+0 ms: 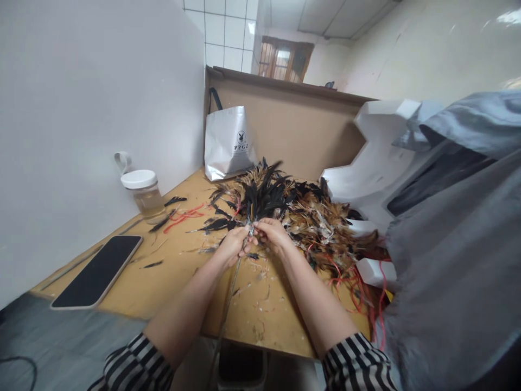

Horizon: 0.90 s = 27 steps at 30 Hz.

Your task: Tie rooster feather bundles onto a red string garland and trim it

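Note:
Both hands meet over the middle of the table, at the base of a spread of long black feathers (264,195). My left hand (236,243) is closed around the lower end of the bunch, where a thin rod (228,298) runs down past the table's front edge. My right hand (272,232) pinches at the quills from the other side, its fingertips close to the left ones. What exactly lies between the fingertips is too small to make out. A large heap of brown and black feathers (325,222) lies just right of and behind the hands.
A phone (97,271) lies at the left, with a lidded jar (142,193) beyond it. Red string (183,216) and loose feathers lie nearby. A silver bag (228,144) stands at the back. White foam (376,271) and grey cloth (456,244) border the right side.

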### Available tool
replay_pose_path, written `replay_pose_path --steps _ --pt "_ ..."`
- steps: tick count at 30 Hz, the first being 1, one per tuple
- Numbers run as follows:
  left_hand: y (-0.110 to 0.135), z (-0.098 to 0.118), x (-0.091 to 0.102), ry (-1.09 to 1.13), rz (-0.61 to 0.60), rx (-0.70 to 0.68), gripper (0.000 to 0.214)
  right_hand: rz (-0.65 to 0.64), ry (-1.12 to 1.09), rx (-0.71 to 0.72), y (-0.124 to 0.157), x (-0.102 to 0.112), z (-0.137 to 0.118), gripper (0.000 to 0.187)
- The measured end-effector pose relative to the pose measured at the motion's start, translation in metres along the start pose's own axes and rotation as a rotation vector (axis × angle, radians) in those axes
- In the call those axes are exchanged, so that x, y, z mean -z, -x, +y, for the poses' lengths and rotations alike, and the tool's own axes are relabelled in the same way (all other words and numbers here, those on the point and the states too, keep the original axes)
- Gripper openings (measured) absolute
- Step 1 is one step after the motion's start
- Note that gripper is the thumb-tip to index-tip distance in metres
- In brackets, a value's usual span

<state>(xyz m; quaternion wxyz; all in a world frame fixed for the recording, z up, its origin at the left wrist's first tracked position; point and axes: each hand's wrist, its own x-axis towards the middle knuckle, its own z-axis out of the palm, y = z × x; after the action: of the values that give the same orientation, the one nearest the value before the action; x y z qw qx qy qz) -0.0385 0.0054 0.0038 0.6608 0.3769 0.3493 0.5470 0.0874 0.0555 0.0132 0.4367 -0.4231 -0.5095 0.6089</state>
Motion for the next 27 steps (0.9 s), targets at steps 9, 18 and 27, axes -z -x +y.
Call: replay_pose_path --steps 9,18,27 --pt "-0.002 -0.001 0.002 0.023 0.03 0.027 0.027 -0.04 -0.214 -0.112 -0.001 -0.002 -0.005 0.024" --pt "0.0 0.003 0.0 0.018 0.062 0.091 0.027 0.06 -0.046 -0.064 -0.001 -0.009 0.002 0.03" --pt "-0.002 -0.002 0.001 -0.051 0.027 0.1 0.03 0.143 0.164 0.064 0.003 -0.012 -0.002 0.029"
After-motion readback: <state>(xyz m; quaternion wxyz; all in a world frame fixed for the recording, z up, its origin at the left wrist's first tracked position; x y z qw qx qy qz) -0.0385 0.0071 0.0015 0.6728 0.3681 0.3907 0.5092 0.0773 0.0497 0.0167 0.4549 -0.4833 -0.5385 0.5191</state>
